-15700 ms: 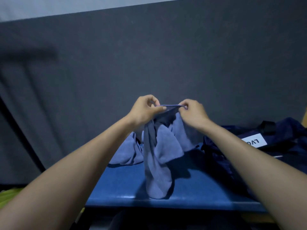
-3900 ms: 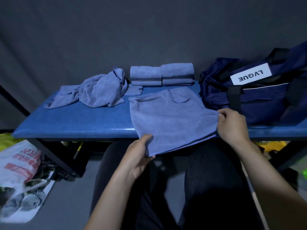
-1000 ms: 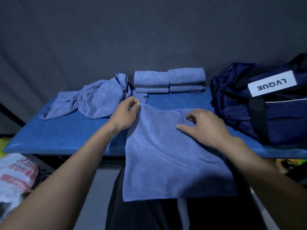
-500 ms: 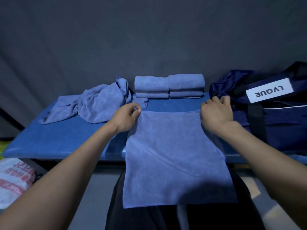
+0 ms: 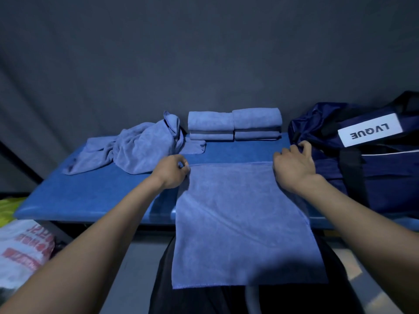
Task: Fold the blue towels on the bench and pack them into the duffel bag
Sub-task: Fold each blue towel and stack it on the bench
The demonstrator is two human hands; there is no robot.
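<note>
A blue towel (image 5: 238,218) lies flat across the blue bench (image 5: 90,196), its near half hanging over the front edge onto my lap. My left hand (image 5: 172,173) pinches the towel's far left corner. My right hand (image 5: 294,166) holds the far right corner, fingers curled, right beside the navy duffel bag (image 5: 374,168). Folded blue towels (image 5: 233,123) sit in two small stacks at the back of the bench. A crumpled heap of unfolded blue towels (image 5: 136,150) lies at the back left.
A dark grey curtain hangs close behind the bench. A white printed plastic bag (image 5: 20,252) sits on the floor at the lower left, with something yellow-green (image 5: 6,209) beside it. My dark-trousered legs are under the hanging towel.
My right hand moved from the middle of the towel to its far right corner. Both hands have drawn the far edge straight and flat on the bench.
</note>
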